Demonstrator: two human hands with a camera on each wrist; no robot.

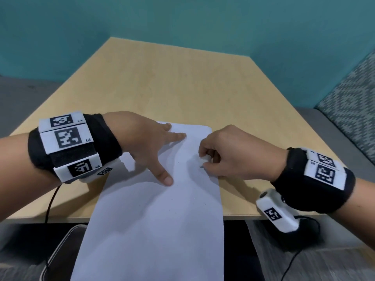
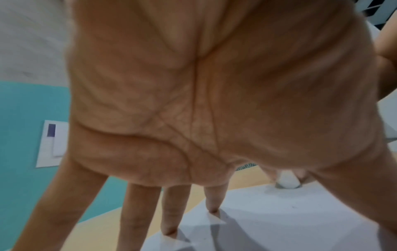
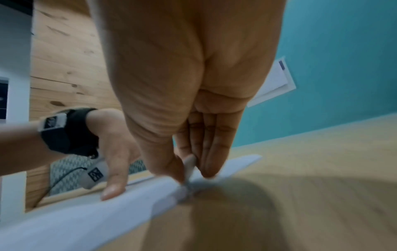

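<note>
A white sheet of paper [image 1: 154,220] lies on a light wooden table [image 1: 182,82], and its near end hangs over the front edge. My left hand [image 1: 154,153] is spread on the sheet's upper left part, fingers straight, with the fingertips [image 2: 169,231] and the thumb pressing it down. My right hand [image 1: 211,159] sits at the sheet's right edge and pinches a small white piece [image 1: 206,158], perhaps an eraser, between thumb and fingers. The small white piece [image 3: 190,165] stands with its lower end on the paper [image 3: 64,220]. From under the left palm, the white piece [image 2: 286,181] shows upright on the paper [image 2: 279,220].
A grey bin [image 1: 60,250] sits below the table's front edge at the left. A patterned cushion [image 1: 349,110] lies to the right of the table. Teal walls close the far side, and one carries a white wall plate [image 2: 50,144]. Black cables hang from both wrists.
</note>
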